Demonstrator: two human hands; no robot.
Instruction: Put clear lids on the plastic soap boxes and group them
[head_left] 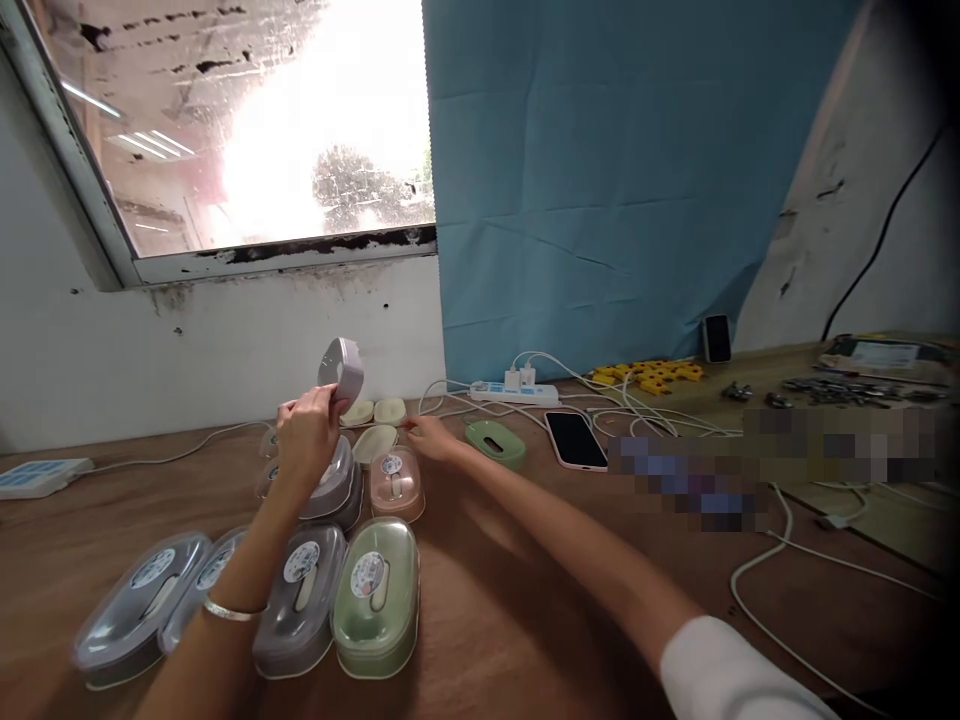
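Raised above the back of the table, my left hand (306, 432) is closed on a lilac-grey plastic ring (349, 370), held upright on its edge. My right hand (431, 438) reaches in with fingers stretched out beside a small cream oval piece (390, 411). A larger cream oval piece (374, 444) lies just left of those fingers. Below them is a pink lidded lunch box (397, 484). A grey-lilac lunch box (334, 480) stands partly hidden behind my left wrist. In front are a green lunch box (376, 600) and several grey ones (300, 600) with clear covers and round stickers.
A green oval part (495, 443) and a phone (576, 440) lie to the right. Behind them are a power strip (514, 393), tangled white cables and yellow plastic pieces (649, 375). Small metal parts (847, 392) lie far right. A white device (43, 477) sits far left.
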